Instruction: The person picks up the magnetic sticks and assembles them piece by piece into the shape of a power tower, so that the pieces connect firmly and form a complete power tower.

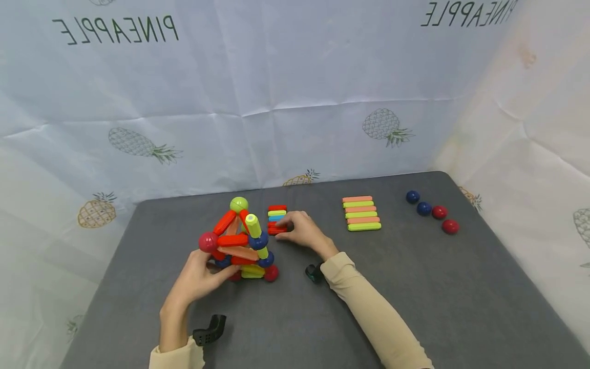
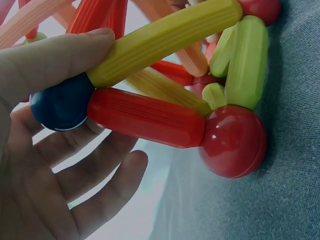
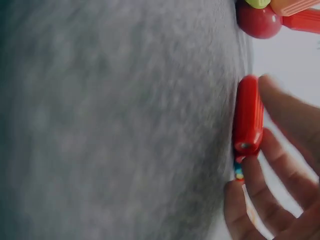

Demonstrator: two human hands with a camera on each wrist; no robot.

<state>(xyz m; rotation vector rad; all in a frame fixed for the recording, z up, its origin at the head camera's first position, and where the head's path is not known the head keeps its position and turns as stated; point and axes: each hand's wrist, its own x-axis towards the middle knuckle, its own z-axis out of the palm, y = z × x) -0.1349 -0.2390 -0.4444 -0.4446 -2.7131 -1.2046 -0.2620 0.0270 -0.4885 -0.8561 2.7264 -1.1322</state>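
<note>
Grey table (image 1: pixel 369 318), pineapple sheet (image 1: pixel 276 61) behind. Left hand (image 1: pixel 195 277) is pinching the build (image 1: pixel 233 240) by a blue ball (image 2: pixel 61 104), lower fingers spread. Just right of the build, right hand (image 1: pixel 304 231) touches a red rod (image 3: pixel 247 112), can't tell if pinched. Loose balls (image 1: pixel 424 208) sit way right of the build.

Looks like a cloth-screened booth — hung with pale, creased sheets (image 1: pixel 304 66) bearing pineapples (image 1: pixel 381 124) and mirrored lettering (image 1: pixel 121 32), fitted with a grey tabletop (image 1: pixel 405 287) — too enclosed to tell home from workshop.
</note>
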